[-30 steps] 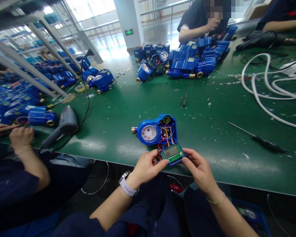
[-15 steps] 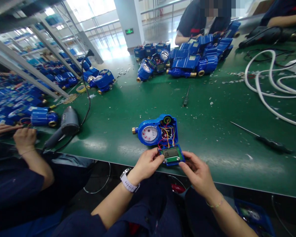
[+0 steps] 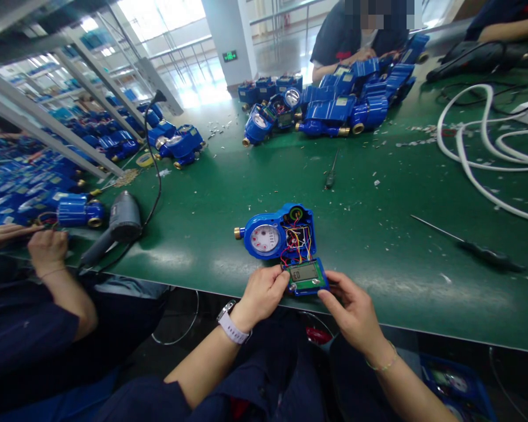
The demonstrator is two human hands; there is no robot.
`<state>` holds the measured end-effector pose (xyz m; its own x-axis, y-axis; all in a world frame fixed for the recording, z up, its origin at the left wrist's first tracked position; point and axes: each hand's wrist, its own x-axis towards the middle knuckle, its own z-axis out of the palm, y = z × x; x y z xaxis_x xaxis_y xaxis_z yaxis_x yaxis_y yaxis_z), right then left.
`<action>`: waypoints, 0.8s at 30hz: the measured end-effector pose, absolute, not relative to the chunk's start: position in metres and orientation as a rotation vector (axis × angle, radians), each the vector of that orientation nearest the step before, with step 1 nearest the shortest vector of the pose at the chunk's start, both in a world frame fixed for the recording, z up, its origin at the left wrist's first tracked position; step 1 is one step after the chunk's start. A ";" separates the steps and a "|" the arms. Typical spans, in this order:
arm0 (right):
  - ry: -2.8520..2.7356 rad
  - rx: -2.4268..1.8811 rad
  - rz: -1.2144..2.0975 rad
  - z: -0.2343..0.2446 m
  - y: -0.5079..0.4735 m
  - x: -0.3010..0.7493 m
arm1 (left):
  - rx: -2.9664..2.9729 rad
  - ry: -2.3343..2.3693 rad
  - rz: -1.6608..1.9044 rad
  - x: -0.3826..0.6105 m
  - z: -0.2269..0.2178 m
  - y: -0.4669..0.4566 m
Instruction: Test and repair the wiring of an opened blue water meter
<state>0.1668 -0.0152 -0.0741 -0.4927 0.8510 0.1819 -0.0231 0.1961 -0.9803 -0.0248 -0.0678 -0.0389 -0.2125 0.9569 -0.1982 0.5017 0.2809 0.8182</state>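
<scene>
A blue water meter [image 3: 264,240] lies opened on the green bench in front of me, its round dial facing up and a brass fitting pointing left. Red, yellow and white wires run from its housing to a circuit board with an LCD display [image 3: 304,273], which sits in a blue frame at the bench's front edge. My left hand [image 3: 264,293] grips the board's left side, thumb on top. On the right side, my right hand [image 3: 349,305] pinches the frame's lower corner between thumb and fingers. Both undersides are hidden.
Two screwdrivers [image 3: 488,255] [image 3: 331,177] lie beyond and to the right. A grey heat gun [image 3: 124,217] rests at left beside a co-worker's hands [image 3: 48,249]. Blue meters [image 3: 328,111] are piled at the back, near another person. White cable [image 3: 464,158] loops at right.
The circuit board has tilted slightly in my hands, and its frame's front edge shows more. My grip stays the same. The meter's place on the bench is nearly unchanged.
</scene>
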 end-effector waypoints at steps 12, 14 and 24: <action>-1.550 -0.757 1.497 -0.066 -0.009 0.166 | 1.095 1.552 1.110 -0.026 -0.053 -0.069; -1.537 -0.758 1.511 -0.065 -0.008 0.166 | 1.066 1.520 1.143 -0.028 -0.056 -0.070; -1.495 -0.790 1.536 -0.063 -0.006 0.166 | 0.959 1.491 1.300 -0.029 -0.057 -0.071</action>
<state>0.1661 -0.0064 -0.0634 -0.4564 0.8829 0.1105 -0.1343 0.0544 -0.9894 -0.0286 -0.0711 -0.0572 -0.2853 0.9482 -0.1396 -0.0093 0.1429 0.9897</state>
